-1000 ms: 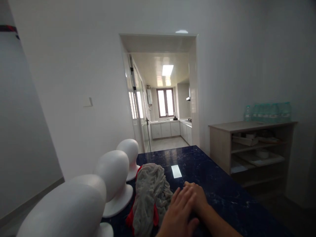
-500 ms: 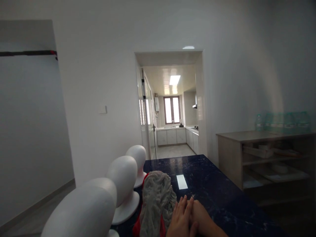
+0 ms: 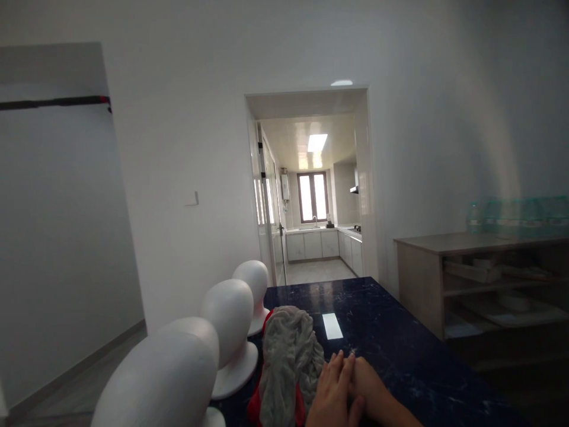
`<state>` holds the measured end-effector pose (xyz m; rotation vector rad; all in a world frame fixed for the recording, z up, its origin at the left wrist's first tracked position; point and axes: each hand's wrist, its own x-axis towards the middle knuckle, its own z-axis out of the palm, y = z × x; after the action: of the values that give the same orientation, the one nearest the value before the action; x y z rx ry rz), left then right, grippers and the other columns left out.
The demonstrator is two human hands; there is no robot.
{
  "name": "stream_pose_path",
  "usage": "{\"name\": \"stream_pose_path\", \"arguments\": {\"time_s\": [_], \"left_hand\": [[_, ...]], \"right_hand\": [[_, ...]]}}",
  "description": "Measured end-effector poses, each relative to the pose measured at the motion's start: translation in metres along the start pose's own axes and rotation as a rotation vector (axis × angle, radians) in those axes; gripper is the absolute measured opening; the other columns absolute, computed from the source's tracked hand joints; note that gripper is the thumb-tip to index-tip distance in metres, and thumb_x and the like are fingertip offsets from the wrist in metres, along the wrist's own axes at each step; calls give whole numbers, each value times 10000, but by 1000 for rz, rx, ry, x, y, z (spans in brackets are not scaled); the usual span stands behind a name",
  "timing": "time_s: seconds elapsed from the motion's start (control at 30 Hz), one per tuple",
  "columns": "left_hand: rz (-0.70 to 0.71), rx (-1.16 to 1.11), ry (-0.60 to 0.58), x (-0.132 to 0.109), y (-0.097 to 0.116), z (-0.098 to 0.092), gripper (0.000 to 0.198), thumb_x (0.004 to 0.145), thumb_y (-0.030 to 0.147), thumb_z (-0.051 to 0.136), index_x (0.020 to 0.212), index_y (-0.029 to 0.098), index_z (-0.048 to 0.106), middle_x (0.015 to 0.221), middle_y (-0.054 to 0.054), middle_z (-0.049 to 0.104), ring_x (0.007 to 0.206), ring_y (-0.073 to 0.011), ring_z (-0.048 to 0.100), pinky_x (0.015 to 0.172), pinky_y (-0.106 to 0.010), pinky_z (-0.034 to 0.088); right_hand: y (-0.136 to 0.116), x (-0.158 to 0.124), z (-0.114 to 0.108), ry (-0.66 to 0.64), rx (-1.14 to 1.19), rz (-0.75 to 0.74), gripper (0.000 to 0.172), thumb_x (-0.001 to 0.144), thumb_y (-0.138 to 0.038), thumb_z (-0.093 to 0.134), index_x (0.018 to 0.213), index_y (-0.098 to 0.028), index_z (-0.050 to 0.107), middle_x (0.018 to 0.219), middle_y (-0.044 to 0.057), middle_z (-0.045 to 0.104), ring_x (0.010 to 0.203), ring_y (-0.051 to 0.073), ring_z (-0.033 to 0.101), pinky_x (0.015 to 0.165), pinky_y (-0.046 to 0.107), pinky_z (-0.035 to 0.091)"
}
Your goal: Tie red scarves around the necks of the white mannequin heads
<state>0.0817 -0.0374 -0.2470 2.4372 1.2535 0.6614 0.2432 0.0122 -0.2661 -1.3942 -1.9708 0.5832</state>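
Observation:
My left hand point(image 3: 331, 388) rests across the back of my right hand point(image 3: 367, 379) at the edge of a pile of cloth. Its fingers lie stretched out, and I see nothing held in it. The fingers of my right hand are hidden beneath. Just to the left lies crumpled grey cloth point(image 3: 287, 356), with red cloth point(image 3: 254, 406) showing under and beside it. Beyond that stand three white foam heads in a row: a near one point(image 3: 160, 379), a middle one point(image 3: 229, 317) and a far one point(image 3: 252, 281).
Everything stands on a dark blue marbled tabletop point(image 3: 391, 338). A wooden shelf unit point(image 3: 420, 284) is at the right, with bottles in green-tinted wrap point(image 3: 528, 216) on top. Ahead, a doorway leads to a kitchen with white cabinets point(image 3: 313, 244).
The view has turned slightly left, so the scene sits a little further right. The hands keep the same pose, one over the other, beside the cloth.

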Motion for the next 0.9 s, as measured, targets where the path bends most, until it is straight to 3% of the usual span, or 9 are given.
{"name": "stream_pose_path", "arguments": {"time_s": [0.23, 0.33, 0.47, 0.57, 0.63, 0.73, 0.83, 0.9], "left_hand": [[17, 39, 40, 3, -8, 9, 786, 954, 370, 584, 1682, 291, 300, 1767, -52, 275, 1640, -319, 250, 1355, -567, 235], [23, 82, 85, 3, -14, 5, 693, 987, 324, 503, 1663, 271, 360, 1733, -59, 369, 1629, -311, 285, 1348, -602, 244], [-70, 235, 177, -1, -22, -7, 593, 935, 324, 563, 1528, 311, 578, 1720, -64, 399, 1643, -369, 216, 1332, -706, 87], [-211, 352, 165, -4, -28, -19, 561, 874, 373, 625, 1426, 295, 678, 1736, -102, 356, 1639, -437, 179, 1295, -756, 1], [-321, 412, 137, -4, -31, -27, 562, 892, 382, 573, 1428, 250, 679, 1705, -134, 415, 1617, -450, 250, 1297, -744, 54], [-380, 477, 119, -1, -38, -37, 594, 914, 252, 461, 1481, 209, 630, 1654, -139, 501, 1589, -421, 337, 1300, -698, 150], [-377, 484, 130, 1, -46, -41, 674, 831, 80, 447, 1463, 212, 639, 1646, -112, 517, 1610, -387, 302, 1307, -665, 149], [-350, 466, 171, 1, -46, -39, 712, 787, 19, 444, 1444, 206, 644, 1641, -96, 524, 1624, -359, 275, 1317, -633, 141]], "right_hand": [[-8, -4, -8, -3, -15, 7, 286, 899, -358, 591, 767, -204, 792, 779, 82, 815, 697, 218, 738, 615, 270, 487], [-17, -9, -15, 28, -46, -19, 313, 951, -360, 552, 797, -213, 781, 824, 82, 823, 720, 212, 742, 647, 276, 470], [-23, -12, -21, 103, -160, -17, 240, 950, -298, 550, 827, -228, 744, 844, 52, 812, 777, 200, 734, 678, 280, 416], [-23, -11, -27, 163, -158, 15, 165, 915, -274, 571, 809, -224, 688, 790, 18, 759, 768, 182, 683, 687, 282, 382], [-26, -10, -37, 210, 4, -1, 201, 920, -328, 552, 759, -223, 611, 718, -9, 669, 720, 169, 613, 684, 284, 385], [-46, -16, -63, 264, 570, -44, 326, 953, -472, 476, 719, -246, 486, 660, -40, 485, 654, 163, 483, 679, 299, 434], [-87, -41, -92, 265, 1223, -137, 366, 994, -533, 416, 756, -258, 458, 713, -43, 418, 655, 165, 436, 742, 350, 503], [-117, -69, -108, 214, 1468, -210, 375, 1002, -547, 418, 767, -260, 477, 737, -34, 408, 672, 172, 440, 772, 385, 518]]}}
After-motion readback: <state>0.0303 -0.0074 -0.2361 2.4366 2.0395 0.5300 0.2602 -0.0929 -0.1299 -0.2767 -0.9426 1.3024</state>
